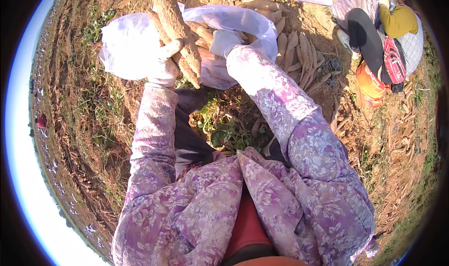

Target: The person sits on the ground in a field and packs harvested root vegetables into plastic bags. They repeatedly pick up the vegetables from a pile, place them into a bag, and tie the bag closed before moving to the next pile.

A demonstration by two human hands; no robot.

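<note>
My left hand [166,64], in a white work glove, grips two long, soil-covered sweet potatoes [173,20], its thumb laid across them. They are held at the left side of a clear plastic bag [259,22] whose wide mouth shows more sweet potatoes [203,34] inside. Another part of thin plastic [126,45] spreads left of that hand. My right hand [224,43], gloved too, is at the bag's opening near the tubers inside; its fingers are partly hidden, and I cannot tell whether it holds anything.
A pile of sweet potatoes [298,55] lies on the soil right of the bag. At the upper right, a person [400,20] bends over a filled plastic bag [357,3], beside an orange bag [372,83]. Green vines [228,136] lie between my legs. Tuber rows cross the field.
</note>
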